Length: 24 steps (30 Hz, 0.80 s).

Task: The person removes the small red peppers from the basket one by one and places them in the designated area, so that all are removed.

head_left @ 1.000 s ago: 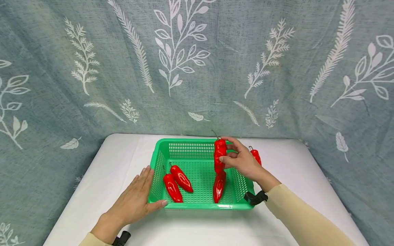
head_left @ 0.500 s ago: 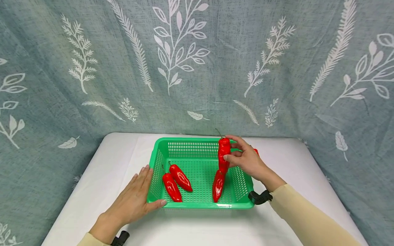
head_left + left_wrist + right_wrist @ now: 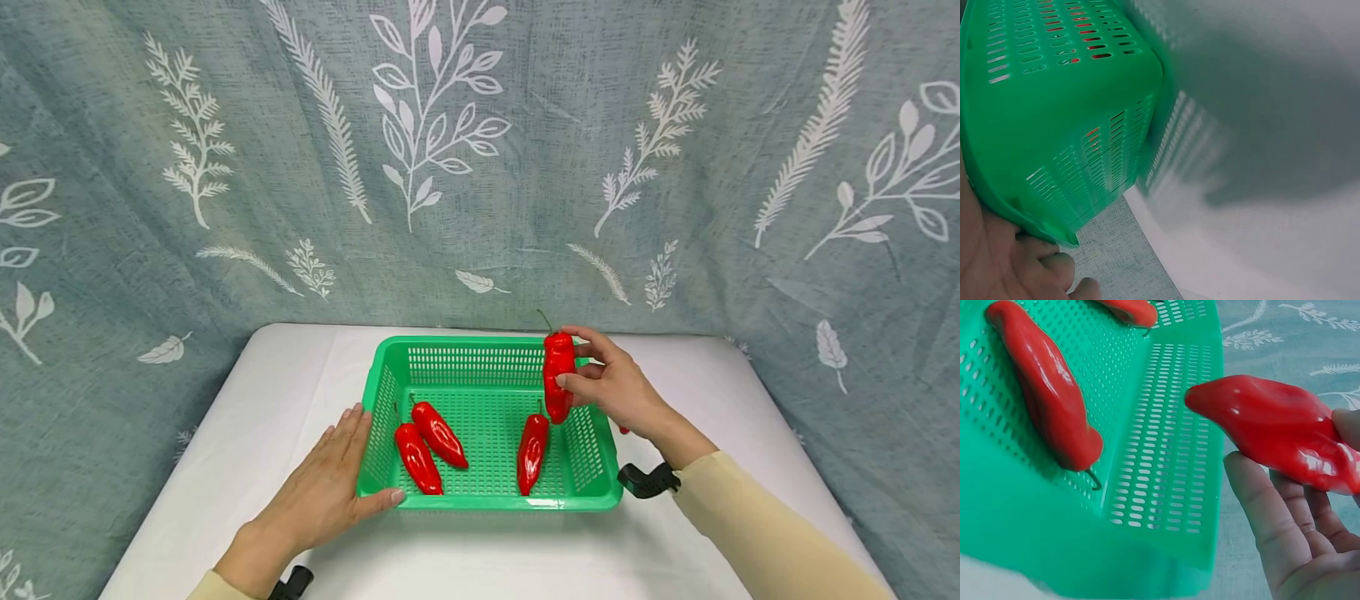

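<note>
Between the thumb and fingers of my right hand (image 3: 618, 385) is a glossy red pepper (image 3: 558, 379), held with its stem up over the back right part of the green basket (image 3: 495, 503). The right wrist view shows this pepper's pointed tip (image 3: 1210, 399) beside the basket's perforated wall. My left hand (image 3: 318, 479) lies with straight fingers along the basket's left rim, its thumb at the front rim. Inside the basket, two red peppers, one (image 3: 418, 458) beside the other (image 3: 439, 435), lie at the left. A third pepper (image 3: 532, 454) lies at the right.
The basket stands on a white-covered table (image 3: 495, 558). A bit of another red pepper (image 3: 624, 430) shows on the table right of the basket, mostly hidden by my right hand. A grey-green leaf-patterned curtain (image 3: 480, 250) hangs behind the table.
My right hand has moved right with its pepper, uncovering the stem of the pepper below. The pepper outside the basket has become mostly hidden. My left hand stays at the rim.
</note>
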{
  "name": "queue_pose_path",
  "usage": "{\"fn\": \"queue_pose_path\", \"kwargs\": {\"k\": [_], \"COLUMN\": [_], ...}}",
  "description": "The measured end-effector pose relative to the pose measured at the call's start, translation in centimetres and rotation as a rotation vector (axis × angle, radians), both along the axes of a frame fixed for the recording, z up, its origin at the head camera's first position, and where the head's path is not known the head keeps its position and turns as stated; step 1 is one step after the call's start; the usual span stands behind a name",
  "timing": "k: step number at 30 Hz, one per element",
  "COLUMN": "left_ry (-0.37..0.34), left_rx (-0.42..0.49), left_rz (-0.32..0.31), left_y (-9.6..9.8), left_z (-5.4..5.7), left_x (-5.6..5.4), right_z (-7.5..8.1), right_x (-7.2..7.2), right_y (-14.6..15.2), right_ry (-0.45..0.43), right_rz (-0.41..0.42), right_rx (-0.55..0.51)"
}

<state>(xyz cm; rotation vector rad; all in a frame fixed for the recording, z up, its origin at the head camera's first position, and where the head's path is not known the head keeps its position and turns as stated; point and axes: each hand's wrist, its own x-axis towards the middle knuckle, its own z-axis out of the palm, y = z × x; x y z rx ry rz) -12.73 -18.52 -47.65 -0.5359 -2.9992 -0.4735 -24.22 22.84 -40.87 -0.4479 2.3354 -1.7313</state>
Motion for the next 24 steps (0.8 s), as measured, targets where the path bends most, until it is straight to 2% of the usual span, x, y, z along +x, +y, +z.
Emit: {"fn": "queue_pose_path", "kwargs": {"k": [17, 24], "left_ry": [0.010, 0.013], "left_rx": [-0.020, -0.014], "left_rz": [0.004, 0.005], "left_y": [0.0, 0.0], "left_z": [-0.1, -0.1], "left_x": [0.1, 0.2], "right_z": [1.6, 1.9], "right_x": [0.0, -0.2], "right_y": [4.0, 5.7], "right_ry": [0.035, 0.009], "right_rz": [-0.090, -0.127], "right_rx": [0.203, 0.257]}}
